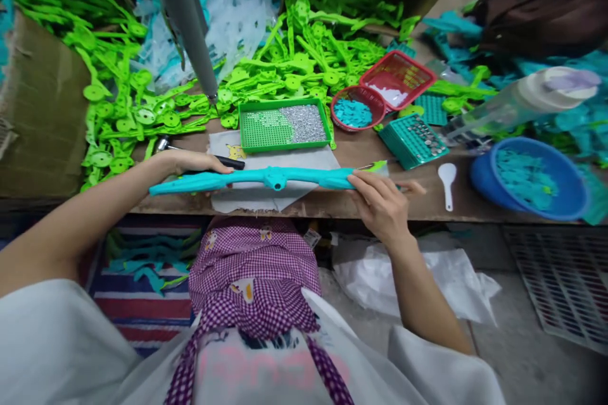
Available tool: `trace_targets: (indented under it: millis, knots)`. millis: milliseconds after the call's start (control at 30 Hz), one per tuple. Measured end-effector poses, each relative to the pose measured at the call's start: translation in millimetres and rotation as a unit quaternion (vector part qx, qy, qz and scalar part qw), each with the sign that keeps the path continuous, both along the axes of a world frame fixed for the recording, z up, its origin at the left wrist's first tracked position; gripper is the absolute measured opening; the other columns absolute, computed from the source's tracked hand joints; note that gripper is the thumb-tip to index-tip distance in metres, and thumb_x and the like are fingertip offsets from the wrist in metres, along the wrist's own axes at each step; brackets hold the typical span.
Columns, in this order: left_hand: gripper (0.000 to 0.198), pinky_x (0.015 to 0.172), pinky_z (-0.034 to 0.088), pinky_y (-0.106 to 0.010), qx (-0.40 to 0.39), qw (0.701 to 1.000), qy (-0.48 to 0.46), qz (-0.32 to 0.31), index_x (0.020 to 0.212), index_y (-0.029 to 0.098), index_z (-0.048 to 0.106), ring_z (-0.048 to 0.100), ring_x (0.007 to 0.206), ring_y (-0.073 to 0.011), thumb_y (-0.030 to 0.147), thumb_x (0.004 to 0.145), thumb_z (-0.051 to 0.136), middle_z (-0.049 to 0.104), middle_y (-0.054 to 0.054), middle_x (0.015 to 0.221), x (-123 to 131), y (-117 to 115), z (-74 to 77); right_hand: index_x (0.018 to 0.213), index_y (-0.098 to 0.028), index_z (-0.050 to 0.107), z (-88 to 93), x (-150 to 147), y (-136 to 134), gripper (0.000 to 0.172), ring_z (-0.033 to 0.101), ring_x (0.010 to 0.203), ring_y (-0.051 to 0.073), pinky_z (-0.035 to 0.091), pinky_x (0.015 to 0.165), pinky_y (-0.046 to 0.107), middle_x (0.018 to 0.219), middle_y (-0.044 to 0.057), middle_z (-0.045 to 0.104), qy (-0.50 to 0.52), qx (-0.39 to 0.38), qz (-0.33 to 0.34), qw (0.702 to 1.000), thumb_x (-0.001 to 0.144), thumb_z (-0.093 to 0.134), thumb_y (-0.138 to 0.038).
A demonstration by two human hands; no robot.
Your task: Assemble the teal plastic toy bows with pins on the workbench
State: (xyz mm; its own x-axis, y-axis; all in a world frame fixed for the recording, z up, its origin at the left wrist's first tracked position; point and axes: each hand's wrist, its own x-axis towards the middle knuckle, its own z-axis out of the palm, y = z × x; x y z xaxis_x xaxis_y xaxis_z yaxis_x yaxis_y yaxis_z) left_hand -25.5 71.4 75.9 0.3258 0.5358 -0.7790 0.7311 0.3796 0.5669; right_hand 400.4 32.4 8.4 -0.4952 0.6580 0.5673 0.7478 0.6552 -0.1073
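A long teal plastic bar [266, 178] with a round hub in its middle lies across the near edge of the wooden bench [351, 205]. My left hand [194, 163] rests flat on its left part, fingers stretched over it and over a black-handled tool [228, 163]. My right hand [382, 202] pinches the bar's right end, where a green piece [377, 167] sits at the tip. A white cloth [266, 199] lies under the bar.
A green tray [284, 125] of small silver parts sits behind the bar. A grey hanging tool [187, 22] points down at the left. Green plastic parts [142, 114] are heaped behind. Red baskets [396, 79], a teal tray [412, 141], white spoon [447, 183] and blue bowl [529, 178] stand right.
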Motion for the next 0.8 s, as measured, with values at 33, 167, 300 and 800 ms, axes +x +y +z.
trace_targets:
  millis: [33,167,300,800]
  knots:
    - [0.044,0.070,0.053,-0.031,0.059,0.998,0.002,-0.007,0.084,0.019,0.077,0.066,0.073,-0.0215,0.060,0.073,0.064,0.074,-0.008,0.081,-4,1,4.3,0.123,-0.027,0.064,4.4,-3,2,0.031,0.067,0.107,0.021,0.047,0.093,0.037,0.119,0.007,0.073,0.011,-0.016,0.006,1.000,0.094,0.055,-0.027]
    - [0.053,0.081,0.054,-0.036,0.303,0.953,-0.016,-0.016,0.103,0.021,0.076,0.069,0.089,-0.0244,0.063,0.072,0.067,0.075,-0.009,0.101,-25,-28,30.6,0.116,-0.028,0.067,23.3,-10,10,0.026,0.069,0.102,0.024,0.052,0.092,0.041,0.115,0.007,0.074,0.017,-0.060,0.001,0.998,0.094,0.053,-0.030]
    - [0.060,0.101,0.046,-0.050,0.513,0.854,0.080,-0.009,0.116,0.026,0.073,0.065,0.110,-0.0316,0.065,0.069,0.074,0.070,-0.010,0.123,-47,-96,39.1,0.115,-0.028,0.067,34.7,-12,15,0.025,0.069,0.102,0.025,0.052,0.091,0.042,0.113,0.007,0.074,0.020,-0.087,0.007,0.996,0.094,0.054,-0.032]
    - [0.052,0.072,0.061,-0.044,0.590,0.664,-0.031,0.458,0.097,0.022,0.067,0.072,0.070,-0.0238,0.051,0.058,0.086,0.073,-0.001,0.080,-64,-119,-58.2,0.111,-0.026,0.069,58.9,-19,25,0.027,0.070,0.102,0.023,0.032,0.101,0.045,0.110,0.006,0.077,-0.015,-0.105,-0.042,0.993,0.097,0.050,-0.040]
